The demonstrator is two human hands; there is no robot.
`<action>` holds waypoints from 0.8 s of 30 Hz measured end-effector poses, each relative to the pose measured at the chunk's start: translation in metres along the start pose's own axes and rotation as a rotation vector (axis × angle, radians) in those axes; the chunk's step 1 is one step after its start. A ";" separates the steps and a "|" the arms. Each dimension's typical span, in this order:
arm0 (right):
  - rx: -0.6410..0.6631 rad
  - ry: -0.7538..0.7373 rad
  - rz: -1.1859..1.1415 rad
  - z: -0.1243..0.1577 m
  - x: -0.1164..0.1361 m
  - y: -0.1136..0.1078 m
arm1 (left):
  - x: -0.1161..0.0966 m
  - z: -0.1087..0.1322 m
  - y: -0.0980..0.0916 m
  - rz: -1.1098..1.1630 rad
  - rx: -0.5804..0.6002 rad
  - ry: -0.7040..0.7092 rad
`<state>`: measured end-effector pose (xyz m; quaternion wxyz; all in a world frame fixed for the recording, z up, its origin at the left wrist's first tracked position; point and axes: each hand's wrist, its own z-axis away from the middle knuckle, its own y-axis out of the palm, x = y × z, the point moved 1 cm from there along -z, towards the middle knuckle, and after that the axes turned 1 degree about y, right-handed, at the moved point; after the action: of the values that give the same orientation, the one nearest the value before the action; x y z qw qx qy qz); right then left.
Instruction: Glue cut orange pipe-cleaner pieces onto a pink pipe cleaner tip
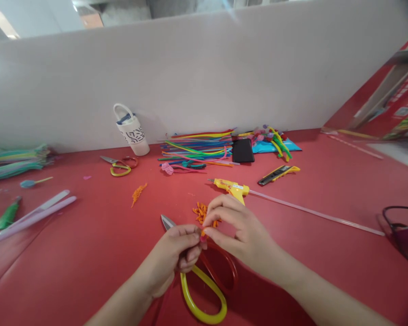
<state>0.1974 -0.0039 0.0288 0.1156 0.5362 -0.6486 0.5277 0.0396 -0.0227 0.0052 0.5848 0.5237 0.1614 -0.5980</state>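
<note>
Locate the small orange-and-pink piece (pixel 203 235) above the large scissors (pixel 207 318), where your two hands meet. Your left hand (pixel 180 249) pinches it between thumb and curled fingers. Your right hand (pixel 238 231) has the tips of thumb and index finger pressed together at its orange end; the other fingers are bent and slightly apart. Fine detail of the piece is hidden by the fingers.

Progress, by judgement: the orange pieces appear already cut to short lengths, and work on the piece in hand appears unfinished. The loose heap of orange pieces (pixel 201 213), just beyond the large scissors on the red tabletop (pixel 88 262), is not yet used. Its count cannot be told. An orange sprig (pixel 138 194) lies separately, beyond and to the left of the large scissors.

Note the tools outside your grip. Beyond and to the right of the large scissors lie the yellow glue gun (pixel 231 188), with a clear glue stick (pixel 313 212) extending from its rear, and the utility knife (pixel 278 174). Farther beyond the large scissors is a bundle of multicoloured pipe cleaners (pixel 197 147).
</note>
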 end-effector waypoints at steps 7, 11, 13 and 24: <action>0.024 0.021 -0.005 -0.002 -0.002 0.000 | -0.001 0.000 0.000 -0.110 -0.127 0.091; 0.031 0.021 -0.011 -0.002 -0.003 -0.001 | -0.002 0.001 0.000 -0.179 -0.149 0.134; 0.029 0.023 -0.007 -0.002 -0.003 -0.001 | -0.003 0.001 0.001 -0.197 -0.155 0.132; -0.113 -0.065 -0.034 0.003 0.003 -0.003 | -0.005 0.009 0.001 -0.611 -0.375 0.458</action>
<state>0.2001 -0.0079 0.0313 0.1335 0.5567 -0.6715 0.4704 0.0356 -0.0276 0.0130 0.4146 0.4558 0.5410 -0.5724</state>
